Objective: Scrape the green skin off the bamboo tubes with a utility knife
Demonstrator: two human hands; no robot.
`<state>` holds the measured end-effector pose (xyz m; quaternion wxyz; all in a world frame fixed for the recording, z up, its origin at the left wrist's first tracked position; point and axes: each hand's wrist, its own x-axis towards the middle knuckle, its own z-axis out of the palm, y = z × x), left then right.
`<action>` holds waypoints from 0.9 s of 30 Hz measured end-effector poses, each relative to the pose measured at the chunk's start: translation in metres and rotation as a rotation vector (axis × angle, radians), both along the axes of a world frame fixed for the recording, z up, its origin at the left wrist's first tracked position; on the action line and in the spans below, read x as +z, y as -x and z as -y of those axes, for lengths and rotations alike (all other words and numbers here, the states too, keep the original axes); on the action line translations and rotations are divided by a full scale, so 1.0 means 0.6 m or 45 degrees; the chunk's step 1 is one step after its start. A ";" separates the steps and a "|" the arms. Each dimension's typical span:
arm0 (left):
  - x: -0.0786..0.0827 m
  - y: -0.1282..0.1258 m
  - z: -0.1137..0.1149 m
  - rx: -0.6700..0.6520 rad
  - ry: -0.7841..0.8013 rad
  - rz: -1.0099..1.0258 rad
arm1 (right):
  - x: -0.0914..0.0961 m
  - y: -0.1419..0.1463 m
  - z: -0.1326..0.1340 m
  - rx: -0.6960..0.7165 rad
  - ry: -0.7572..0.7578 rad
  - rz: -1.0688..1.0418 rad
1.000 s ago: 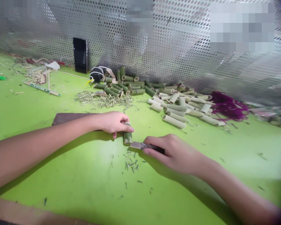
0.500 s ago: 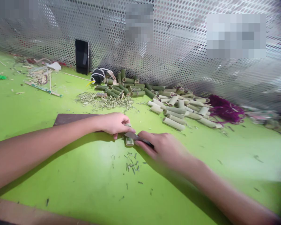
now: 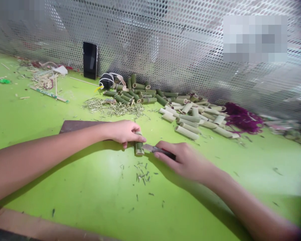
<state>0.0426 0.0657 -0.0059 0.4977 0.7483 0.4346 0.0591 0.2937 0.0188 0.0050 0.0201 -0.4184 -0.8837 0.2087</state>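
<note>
Left hand (image 3: 126,131) pinching far end of bamboo piece (image 3: 139,148), out over green table (image 3: 90,190), beyond loose shavings (image 3: 142,174). Right hand (image 3: 185,160) wrapped round knife (image 3: 165,152) handle, blade at piece's right side; can't tell if it's touching.

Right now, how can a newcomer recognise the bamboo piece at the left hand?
On the green table, nearer than the heaped bamboo tubes, find the left hand. It holds a short green bamboo piece beside a knife blade. Unlike the heaped tubes, this piece is in a hand.
</note>
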 end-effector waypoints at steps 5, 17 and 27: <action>-0.002 -0.002 -0.001 0.004 -0.019 0.003 | -0.007 0.027 0.006 -0.001 -0.204 0.098; -0.005 -0.004 -0.001 0.014 -0.068 -0.057 | -0.005 0.034 0.016 -0.031 -0.281 0.148; 0.000 -0.003 -0.003 -0.010 -0.052 -0.025 | -0.001 0.024 0.002 0.033 0.001 -0.002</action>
